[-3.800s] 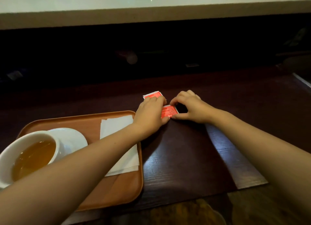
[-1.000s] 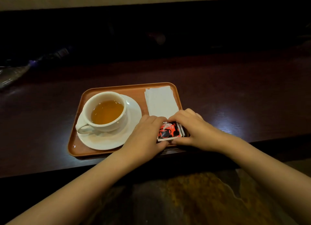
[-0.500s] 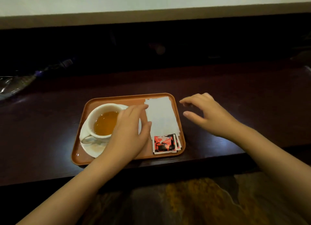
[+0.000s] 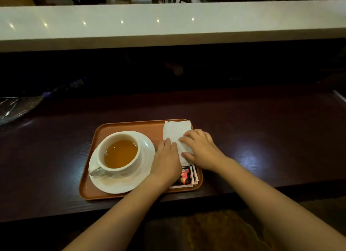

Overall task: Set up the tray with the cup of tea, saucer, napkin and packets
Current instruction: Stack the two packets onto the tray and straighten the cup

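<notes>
— Smoothing the napkin now? Half a second ago both hands were off it.
— Yes: left hand and right hand lie flat on it, fingers released, grasping nothing.
— And the tray?
— Cup of tea on its saucer at left, packets near right. Likely only tidying remains.

Dim, warm overhead light; glare spots on counter, wide-angle edge bending.

Both hands now flat on the napkin.
</notes>
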Available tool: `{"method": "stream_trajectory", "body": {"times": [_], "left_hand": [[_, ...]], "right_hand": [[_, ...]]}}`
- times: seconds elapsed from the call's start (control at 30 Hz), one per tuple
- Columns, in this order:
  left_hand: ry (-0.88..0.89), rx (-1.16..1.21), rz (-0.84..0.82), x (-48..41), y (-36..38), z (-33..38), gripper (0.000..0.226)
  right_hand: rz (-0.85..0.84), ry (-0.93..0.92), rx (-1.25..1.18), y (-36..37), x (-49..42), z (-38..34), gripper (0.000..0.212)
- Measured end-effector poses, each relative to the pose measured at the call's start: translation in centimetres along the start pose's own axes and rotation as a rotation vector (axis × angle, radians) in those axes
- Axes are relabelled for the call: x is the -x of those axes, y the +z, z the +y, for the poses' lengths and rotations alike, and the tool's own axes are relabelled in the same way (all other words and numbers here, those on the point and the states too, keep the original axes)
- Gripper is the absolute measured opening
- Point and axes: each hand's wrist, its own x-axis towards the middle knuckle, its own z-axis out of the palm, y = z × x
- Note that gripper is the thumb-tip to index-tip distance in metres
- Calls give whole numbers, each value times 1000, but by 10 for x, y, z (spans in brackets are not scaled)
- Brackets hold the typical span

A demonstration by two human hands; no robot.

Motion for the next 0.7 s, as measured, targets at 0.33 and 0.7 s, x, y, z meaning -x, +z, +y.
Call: {"method": "stream_trajectory", "body": {"times": [0.33, 0.7], "left_hand": [[-37, 327, 157, 46, -23, -7, 47], [-164, 460, 95, 90, -13, 4, 43]], "right_hand": [[120, -14, -245, -15, 29, -1, 35], [8, 82, -266, -2, 74, -19, 31]]}}
